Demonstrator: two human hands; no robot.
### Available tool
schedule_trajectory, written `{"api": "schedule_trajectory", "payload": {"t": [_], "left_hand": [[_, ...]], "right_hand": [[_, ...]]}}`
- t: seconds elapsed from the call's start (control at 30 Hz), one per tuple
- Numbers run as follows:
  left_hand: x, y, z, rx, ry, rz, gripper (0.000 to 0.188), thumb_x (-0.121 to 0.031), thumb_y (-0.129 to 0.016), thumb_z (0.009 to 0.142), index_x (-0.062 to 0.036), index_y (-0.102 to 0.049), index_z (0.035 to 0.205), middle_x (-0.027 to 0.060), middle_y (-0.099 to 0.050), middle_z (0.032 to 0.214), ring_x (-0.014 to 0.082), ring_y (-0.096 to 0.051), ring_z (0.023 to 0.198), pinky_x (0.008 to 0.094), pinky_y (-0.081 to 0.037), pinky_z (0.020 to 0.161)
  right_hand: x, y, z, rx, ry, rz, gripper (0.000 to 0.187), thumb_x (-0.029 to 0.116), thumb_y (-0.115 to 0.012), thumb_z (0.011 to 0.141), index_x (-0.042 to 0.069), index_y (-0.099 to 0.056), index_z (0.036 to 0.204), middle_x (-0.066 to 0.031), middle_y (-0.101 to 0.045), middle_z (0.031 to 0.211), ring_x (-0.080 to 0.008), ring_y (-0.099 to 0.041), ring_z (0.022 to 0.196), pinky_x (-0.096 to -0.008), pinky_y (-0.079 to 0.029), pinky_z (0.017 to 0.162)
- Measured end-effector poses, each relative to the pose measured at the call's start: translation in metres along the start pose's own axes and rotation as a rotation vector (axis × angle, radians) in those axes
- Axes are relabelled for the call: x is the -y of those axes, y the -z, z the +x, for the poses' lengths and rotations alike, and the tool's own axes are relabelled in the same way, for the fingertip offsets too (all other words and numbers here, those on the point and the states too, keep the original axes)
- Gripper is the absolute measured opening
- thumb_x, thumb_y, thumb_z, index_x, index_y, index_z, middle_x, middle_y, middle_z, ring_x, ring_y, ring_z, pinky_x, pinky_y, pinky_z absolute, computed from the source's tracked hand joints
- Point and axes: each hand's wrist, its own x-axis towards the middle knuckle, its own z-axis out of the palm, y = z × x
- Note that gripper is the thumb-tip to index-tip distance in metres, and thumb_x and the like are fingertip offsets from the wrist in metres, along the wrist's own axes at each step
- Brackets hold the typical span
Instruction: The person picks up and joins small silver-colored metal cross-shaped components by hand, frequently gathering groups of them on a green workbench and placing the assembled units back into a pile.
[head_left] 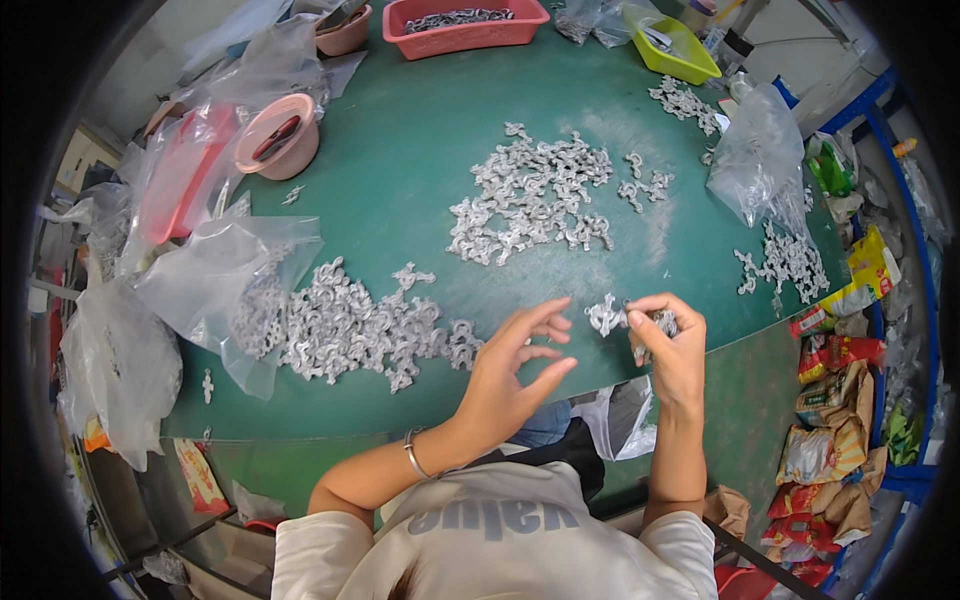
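Between thumb and fingers, my right hand [668, 340] grips small grey metal castings; one casting [605, 315] sticks out toward the left, and more grey metal shows inside the curled fingers. My left hand [525, 350] hovers to its left, fingers apart and slightly curled, with nothing visible in them. Left of that hand lies a heap of the same curved castings [360, 325], partly spilling from a clear plastic bag [225, 290]. A second, broad pile [530, 195] lies farther off in the middle of the green table [390, 200].
Pink bowl [290, 150] with a dark-handled tool stands at left. Behind are a red tray [465, 38] of metal parts and a yellow-green basket [675, 50]. More castings [785, 265] lie at right beside a plastic bag [758, 150]. A blue rack [905, 200] holds packets.
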Motion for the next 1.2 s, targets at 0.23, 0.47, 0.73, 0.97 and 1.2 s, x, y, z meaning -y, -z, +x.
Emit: {"api": "schedule_trajectory", "payload": {"t": [0.23,0.47,0.73,0.97,1.2], "left_hand": [[-0.013,0.005,-0.020,0.020,-0.228,0.112,0.034,0.011,-0.059,0.074,0.0019,-0.057,0.107,0.0106,-0.054,0.100,0.0168,-0.057,0.088,0.0281,-0.052,0.079],[-0.022,0.003,-0.031,0.024,-0.071,-0.076,0.018,0.007,-0.059,0.076,0.0066,-0.060,0.093,0.0126,-0.057,0.092,0.0162,-0.060,0.079,0.0264,-0.053,0.071],[-0.028,0.005,-0.032,0.071,0.342,-0.322,0.022,-0.016,-0.056,0.086,0.0039,-0.060,0.078,0.0082,-0.061,0.069,0.0114,-0.058,0.059,0.0218,-0.046,0.055],[-0.023,0.007,-0.031,0.079,0.361,-0.390,0.023,-0.018,-0.057,0.086,0.0032,-0.061,0.078,0.0079,-0.061,0.070,0.0107,-0.056,0.056,0.0216,-0.044,0.053],[-0.019,0.006,-0.028,0.085,0.333,-0.362,0.020,-0.015,-0.058,0.085,0.0034,-0.061,0.077,0.0068,-0.060,0.068,0.0103,-0.055,0.056,0.0213,-0.043,0.051]], "right_hand": [[0.012,-0.019,-0.042,0.068,0.038,0.023,0.010,0.001,-0.064,0.074,-0.001,-0.063,0.084,-0.0020,-0.058,0.071,-0.0033,-0.048,0.056,-0.0170,-0.037,0.047],[0.024,-0.019,-0.062,0.152,0.331,-0.190,0.014,-0.004,-0.064,0.071,-0.002,-0.064,0.085,-0.0048,-0.059,0.072,-0.0076,-0.051,0.064,-0.0198,-0.040,0.059],[0.015,-0.023,-0.073,0.144,0.098,0.153,0.009,0.004,-0.058,0.081,-0.001,-0.057,0.074,-0.0070,-0.059,0.067,-0.0065,-0.050,0.053,-0.0193,-0.038,0.046],[0.009,-0.027,-0.075,0.140,0.050,0.256,0.010,0.005,-0.056,0.082,0.000,-0.055,0.074,-0.0074,-0.058,0.068,-0.0057,-0.048,0.052,-0.0184,-0.037,0.043],[0.008,-0.025,-0.076,0.136,0.106,0.164,0.009,0.006,-0.060,0.080,-0.001,-0.057,0.075,-0.0060,-0.058,0.068,-0.0076,-0.051,0.055,-0.0197,-0.039,0.046]]}}
